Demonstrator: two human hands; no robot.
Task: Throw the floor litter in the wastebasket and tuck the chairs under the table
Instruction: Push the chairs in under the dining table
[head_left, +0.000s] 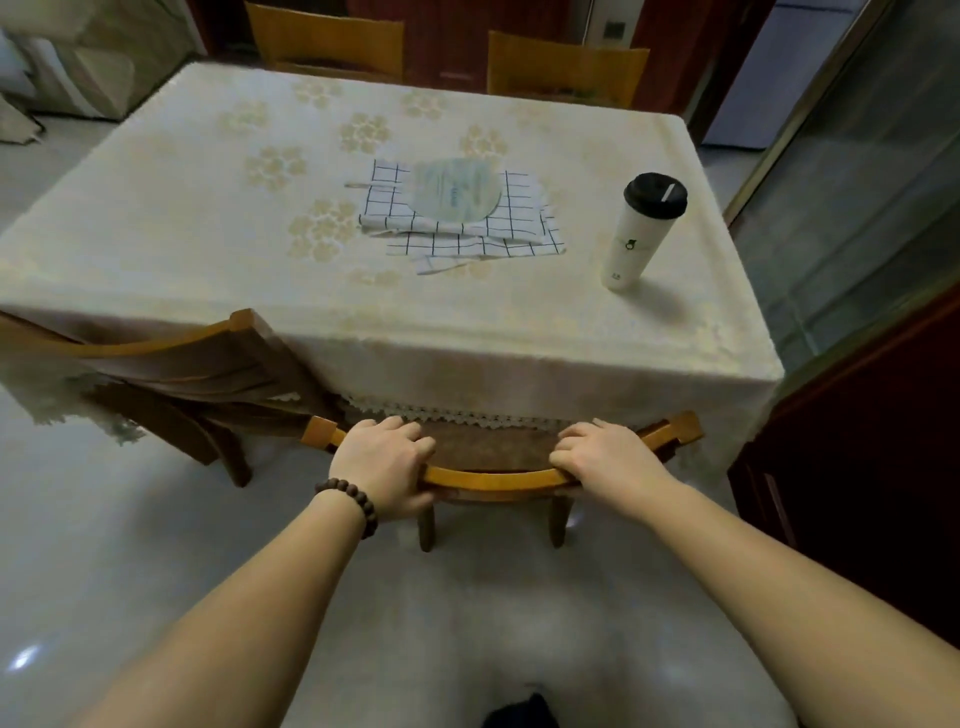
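Fingers of my left hand (385, 464) and right hand (602, 456) are curled tight over the chair (493, 475) backrest, its seat mostly beneath the table (208, 218). Shoving unevenly could snag the lace-edged tablecloth (519, 374) and topple the tumbler (641, 231).

Two chairs stood at the near side of the table (156, 249) — the near chair (498, 475) tucked under its edge, the left chair (171, 364) angled beside it. On the table a cloth (467, 239) lay mid-top, a cup (641, 234) standing to its right.
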